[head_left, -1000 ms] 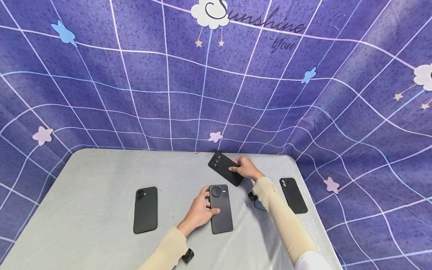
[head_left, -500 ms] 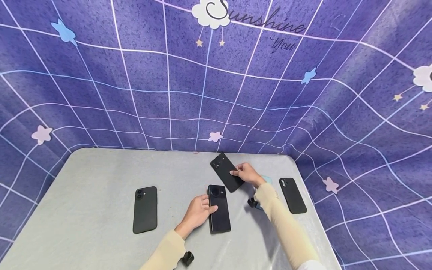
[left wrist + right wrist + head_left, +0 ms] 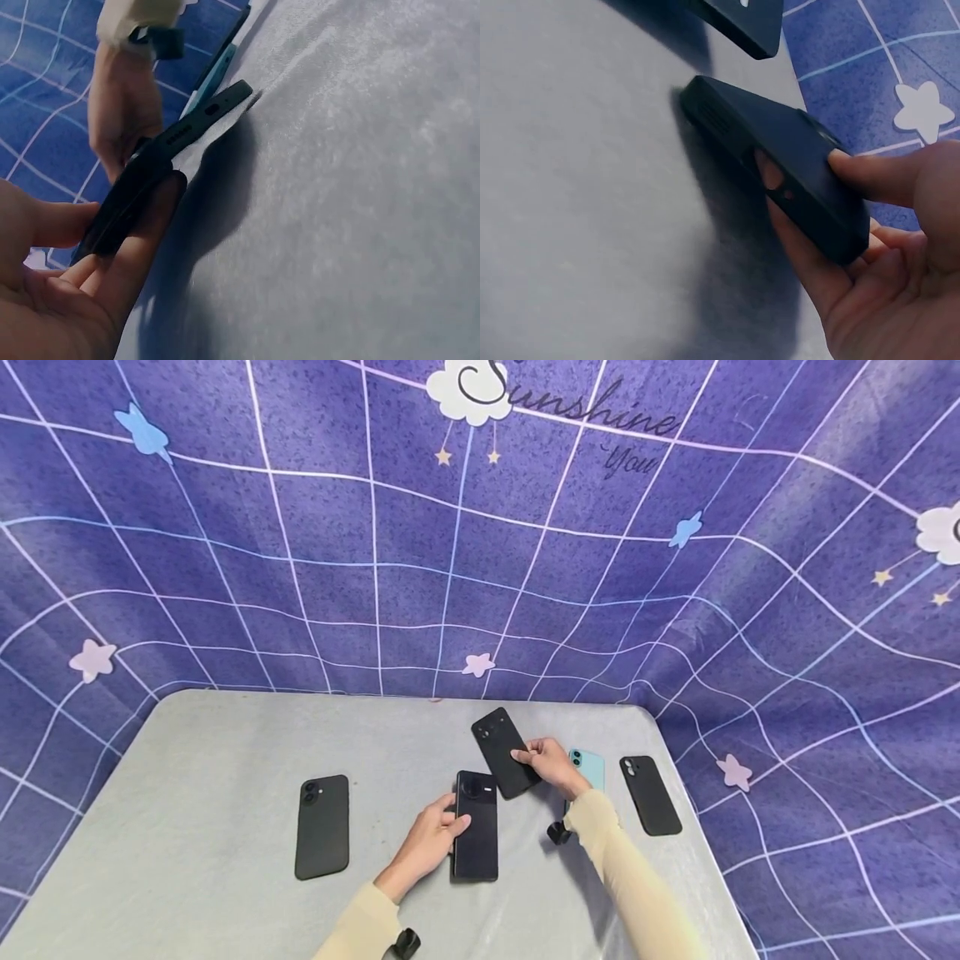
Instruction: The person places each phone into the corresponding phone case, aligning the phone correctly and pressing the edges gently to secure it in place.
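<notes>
In the head view my left hand (image 3: pixel 431 835) holds a dark smartphone (image 3: pixel 477 839) by its left edge, with the round camera ring at the top. The left wrist view shows the same phone (image 3: pixel 206 116) gripped between thumb and fingers, its bottom edge with port tilted over the table. My right hand (image 3: pixel 551 762) pinches a black phone case (image 3: pixel 504 756) just beyond the phone's upper right. In the right wrist view a fingertip shows through the port cutout of this case (image 3: pixel 780 161). Phone and case are close together but apart in the right wrist view.
At the left lies a black phone (image 3: pixel 322 827) with two lenses. A light blue phone (image 3: pixel 590 770), partly covered by the right sleeve, and another black case (image 3: pixel 651 795) lie at the right on the grey cloth-covered table (image 3: pixel 240 743). A purple curtain (image 3: pixel 337 568) rises behind.
My left hand has shifted left with the phone, and its tilt has changed. The right hand has come nearer and turned the case more upright, uncovering more of the light blue phone.
</notes>
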Demonstrator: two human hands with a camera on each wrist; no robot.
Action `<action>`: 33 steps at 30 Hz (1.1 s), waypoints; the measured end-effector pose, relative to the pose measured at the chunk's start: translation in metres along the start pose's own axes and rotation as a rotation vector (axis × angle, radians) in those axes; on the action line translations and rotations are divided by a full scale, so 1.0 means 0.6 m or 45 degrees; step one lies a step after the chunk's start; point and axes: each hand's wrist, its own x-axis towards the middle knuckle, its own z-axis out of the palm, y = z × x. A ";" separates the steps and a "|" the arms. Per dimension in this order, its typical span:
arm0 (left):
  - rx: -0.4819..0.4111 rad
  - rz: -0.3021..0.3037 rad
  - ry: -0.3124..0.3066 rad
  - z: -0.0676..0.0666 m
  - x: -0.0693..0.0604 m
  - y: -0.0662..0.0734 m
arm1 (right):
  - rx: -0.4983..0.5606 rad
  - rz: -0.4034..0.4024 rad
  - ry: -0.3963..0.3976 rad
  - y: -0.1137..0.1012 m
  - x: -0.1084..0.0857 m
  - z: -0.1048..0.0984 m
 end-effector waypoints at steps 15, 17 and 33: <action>0.068 -0.047 0.076 -0.032 -0.026 0.009 | 0.107 0.013 0.086 0.015 -0.046 0.020; 0.089 -0.042 0.101 -0.033 -0.027 0.010 | 0.107 0.025 0.107 0.017 -0.048 0.022; -0.026 -0.113 0.298 -0.049 -0.036 0.000 | 0.151 0.012 0.159 0.030 -0.082 0.041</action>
